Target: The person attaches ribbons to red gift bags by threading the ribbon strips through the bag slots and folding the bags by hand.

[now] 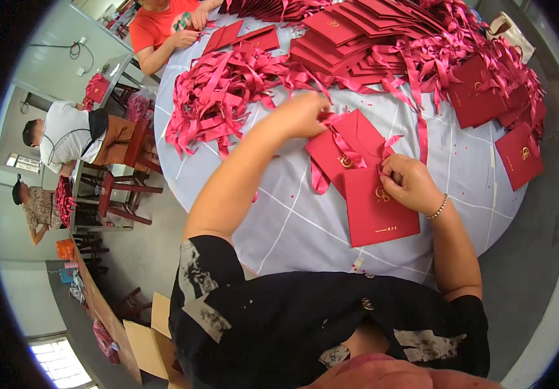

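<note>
Two flat red paper bags overlap on the cloth in front of me. The nearer bag (pixel 382 217) has gold print and lies partly over the farther bag (pixel 365 133). At the nearer bag's top edge, my right hand (pixel 415 183) is closed in a pinch on a pink ribbon (pixel 389 144). My left hand (pixel 305 115) is closed by the farther bag's upper left corner, with a pink ribbon (pixel 335 119) at its fingertips. Another loop of ribbon (pixel 319 179) hangs off that bag's left side.
Pink ribbons (pixel 218 91) lie heaped at the far left of the round table (pixel 273 227). Stacked red bags (pixel 337 39) fill the far side, with more (pixel 477 94) at the right. A person in orange (pixel 163 29) works across the table. An open cardboard box (pixel 144 343) stands at lower left.
</note>
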`<state>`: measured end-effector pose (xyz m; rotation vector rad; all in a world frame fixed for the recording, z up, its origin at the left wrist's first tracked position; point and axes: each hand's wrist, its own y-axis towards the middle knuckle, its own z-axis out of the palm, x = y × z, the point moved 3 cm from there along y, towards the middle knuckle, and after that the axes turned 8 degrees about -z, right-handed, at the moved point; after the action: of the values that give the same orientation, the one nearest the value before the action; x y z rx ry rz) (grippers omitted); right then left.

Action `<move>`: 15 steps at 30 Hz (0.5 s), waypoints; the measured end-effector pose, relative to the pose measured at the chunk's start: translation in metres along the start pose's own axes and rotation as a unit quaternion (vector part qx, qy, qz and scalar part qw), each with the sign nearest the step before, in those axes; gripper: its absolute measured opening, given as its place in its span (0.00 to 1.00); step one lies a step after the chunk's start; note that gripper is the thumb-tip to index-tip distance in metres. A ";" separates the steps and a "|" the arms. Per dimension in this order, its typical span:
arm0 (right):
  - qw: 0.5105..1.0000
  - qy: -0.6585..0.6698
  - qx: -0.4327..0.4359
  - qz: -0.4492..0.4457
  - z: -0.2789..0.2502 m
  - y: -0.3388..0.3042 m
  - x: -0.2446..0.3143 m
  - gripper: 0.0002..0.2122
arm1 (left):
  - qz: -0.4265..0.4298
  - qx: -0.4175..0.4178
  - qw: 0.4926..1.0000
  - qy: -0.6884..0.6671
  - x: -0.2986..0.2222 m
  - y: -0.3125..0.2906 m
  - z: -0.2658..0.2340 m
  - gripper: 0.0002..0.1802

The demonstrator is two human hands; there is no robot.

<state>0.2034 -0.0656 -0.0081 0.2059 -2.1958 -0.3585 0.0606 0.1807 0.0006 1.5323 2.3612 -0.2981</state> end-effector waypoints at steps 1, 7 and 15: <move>1.000 -0.010 0.016 0.018 -0.001 0.002 0.004 0.04 | 0.000 0.020 1.000 0.003 0.003 0.002 0.009 0.18; 0.999 -0.027 0.017 0.029 -0.004 0.000 0.006 0.05 | -0.049 -0.031 0.998 -0.014 0.025 -0.015 -0.011 0.10; 0.998 -0.028 0.021 0.043 -0.003 0.000 0.001 0.05 | -0.271 -0.229 0.881 0.314 0.071 -0.078 -0.150 0.13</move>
<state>0.2051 -0.0662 -0.0056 0.1256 -2.2611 -0.2742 -0.0598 0.2600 0.1148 0.7833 3.0174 0.7120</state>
